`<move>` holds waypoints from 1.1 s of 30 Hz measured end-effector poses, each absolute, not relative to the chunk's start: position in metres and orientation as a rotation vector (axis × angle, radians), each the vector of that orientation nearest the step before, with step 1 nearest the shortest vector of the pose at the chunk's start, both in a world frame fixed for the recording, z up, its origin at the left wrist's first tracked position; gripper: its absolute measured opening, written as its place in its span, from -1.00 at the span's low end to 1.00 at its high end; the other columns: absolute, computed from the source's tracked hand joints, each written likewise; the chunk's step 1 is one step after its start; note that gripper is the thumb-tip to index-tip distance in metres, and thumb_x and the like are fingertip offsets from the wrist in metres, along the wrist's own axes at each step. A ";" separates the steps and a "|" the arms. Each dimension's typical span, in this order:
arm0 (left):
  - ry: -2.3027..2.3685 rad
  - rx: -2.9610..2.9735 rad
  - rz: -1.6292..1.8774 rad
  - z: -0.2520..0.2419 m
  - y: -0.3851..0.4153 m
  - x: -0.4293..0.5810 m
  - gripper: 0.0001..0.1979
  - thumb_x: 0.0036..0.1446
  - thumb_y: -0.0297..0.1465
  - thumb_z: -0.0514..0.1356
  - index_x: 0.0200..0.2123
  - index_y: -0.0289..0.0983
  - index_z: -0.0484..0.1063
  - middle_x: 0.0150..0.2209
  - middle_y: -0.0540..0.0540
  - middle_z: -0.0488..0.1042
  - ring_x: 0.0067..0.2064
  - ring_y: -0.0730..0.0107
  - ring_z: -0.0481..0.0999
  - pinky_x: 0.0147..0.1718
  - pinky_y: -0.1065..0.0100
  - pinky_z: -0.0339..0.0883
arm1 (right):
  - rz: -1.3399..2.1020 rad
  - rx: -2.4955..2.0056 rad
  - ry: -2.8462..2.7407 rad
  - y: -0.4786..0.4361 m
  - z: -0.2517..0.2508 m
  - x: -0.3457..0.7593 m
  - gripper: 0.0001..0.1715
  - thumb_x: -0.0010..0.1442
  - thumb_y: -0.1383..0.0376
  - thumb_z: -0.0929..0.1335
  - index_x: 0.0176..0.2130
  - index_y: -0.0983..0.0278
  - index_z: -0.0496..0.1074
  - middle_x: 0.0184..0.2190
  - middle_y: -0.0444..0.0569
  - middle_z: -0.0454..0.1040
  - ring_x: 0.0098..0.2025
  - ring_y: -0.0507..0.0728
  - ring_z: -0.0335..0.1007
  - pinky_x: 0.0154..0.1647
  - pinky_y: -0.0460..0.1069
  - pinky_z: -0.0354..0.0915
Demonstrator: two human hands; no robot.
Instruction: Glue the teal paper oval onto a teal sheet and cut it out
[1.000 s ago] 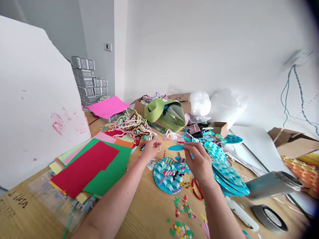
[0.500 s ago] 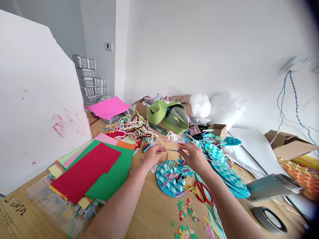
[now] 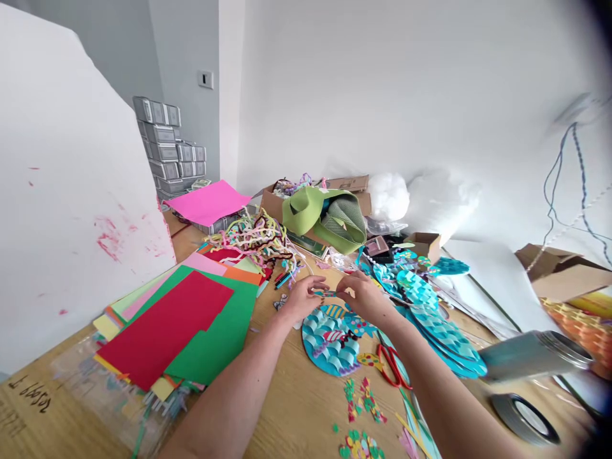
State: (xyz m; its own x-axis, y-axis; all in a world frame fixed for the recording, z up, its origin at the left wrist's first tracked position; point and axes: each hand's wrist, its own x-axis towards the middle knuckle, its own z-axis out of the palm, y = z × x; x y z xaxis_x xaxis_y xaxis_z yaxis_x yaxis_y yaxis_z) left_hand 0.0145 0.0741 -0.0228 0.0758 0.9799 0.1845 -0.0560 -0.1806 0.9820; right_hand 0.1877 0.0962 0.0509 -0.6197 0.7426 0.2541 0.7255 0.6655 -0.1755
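A wooden table (image 3: 282,401) fills the lower half of the frame, with a white board (image 3: 62,185) standing at its left edge; a green sheet (image 3: 215,350) lies at lower left, partly under a red sheet (image 3: 165,322), and a bright pink sheet (image 3: 210,202) rests on a pile farther up; a green felt-like bundle (image 3: 303,210) sits at upper centre, in front of an open cardboard box (image 3: 272,204).

At right lies a metal bottle (image 3: 516,356), tilted, with a dark ring-shaped piece (image 3: 526,417) just below it; a blue disc (image 3: 319,365) covered in paper scales and fish shapes lies at centre, nearest the hands; red-handled scissors (image 3: 396,375) rest to its lower right.

Above the disc the person's left hand (image 3: 301,299) and right hand (image 3: 366,299) come close together, fingertips pinched on opposite ends of one small blue paper piece (image 3: 327,294), which is level with the disc's upper edge in the frame; its outline is partly hidden by the fingers; coloured paper dots (image 3: 361,444) are scattered at bottom centre.
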 end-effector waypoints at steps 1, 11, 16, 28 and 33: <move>1.017 1.344 1.311 -0.023 0.074 0.014 -0.47 -0.13 -0.73 0.17 -0.02 -0.36 0.39 -0.10 -0.23 0.56 -0.05 0.22 0.54 -0.13 0.27 0.38 | 0.078 -1.168 -2.581 0.097 0.050 0.187 -0.90 0.12 0.43 0.35 -0.39 0.25 0.47 -0.40 -0.01 0.52 -0.19 0.21 0.34 -0.14 0.07 0.27; 1.036 1.376 1.410 -0.029 0.077 0.017 -0.54 -0.11 -0.65 0.25 -0.06 -0.38 0.41 -0.18 -0.23 0.57 -0.13 0.20 0.57 -0.20 0.26 0.45 | 0.051 -1.168 -2.599 0.106 0.041 0.189 -0.92 0.11 0.38 0.37 -0.40 0.22 0.47 -0.41 -0.04 0.52 -0.15 0.21 0.36 -0.06 0.10 0.24; 1.073 1.402 1.467 -0.038 0.081 0.020 -0.57 -0.09 -0.63 0.27 -0.07 -0.36 0.42 -0.24 -0.19 0.58 -0.18 0.27 0.58 -0.20 0.28 0.46 | 0.047 -1.189 -2.601 0.108 0.039 0.189 -0.92 0.12 0.37 0.36 -0.39 0.23 0.48 -0.39 -0.03 0.53 -0.14 0.21 0.36 -0.04 0.10 0.23; 1.157 1.494 1.538 -0.047 0.086 0.023 -0.58 -0.08 -0.63 0.30 -0.09 -0.32 0.45 -0.29 -0.14 0.58 -0.19 0.29 0.57 -0.13 0.25 0.43 | 0.044 -1.262 -2.582 0.107 0.037 0.187 -0.93 0.10 0.37 0.36 -0.41 0.24 0.47 -0.39 -0.03 0.54 -0.16 0.22 0.36 -0.10 0.08 0.18; 1.181 1.518 1.542 -0.048 0.087 0.023 -0.58 -0.08 -0.64 0.30 -0.10 -0.31 0.46 -0.28 -0.13 0.57 -0.20 0.31 0.57 -0.14 0.26 0.43 | 0.043 -1.277 -2.582 0.104 0.040 0.185 -0.94 0.10 0.36 0.36 -0.41 0.24 0.47 -0.41 -0.04 0.54 -0.17 0.21 0.37 -0.12 0.08 0.15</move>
